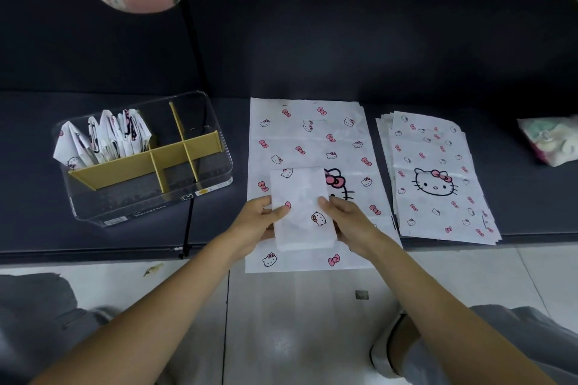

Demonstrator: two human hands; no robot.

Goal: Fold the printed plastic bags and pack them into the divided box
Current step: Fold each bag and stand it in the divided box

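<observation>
Where the dark surface ran across the head view, we noted a flat printed bag spread at its centre, its near edge hanging past the surface edge. To its right lay a stack of flat bags, well apart from the clear divided box on the left. The box held yellow dividers; several folded bags stood upright in its far-left compartment, and the other compartments held no bags. Over the central bag we saw a folded bag, a narrow white rectangle, held between both hands. The left hand gripped its left edge, thumb on top. The right hand gripped its right edge, thumb on top as well.
</observation>
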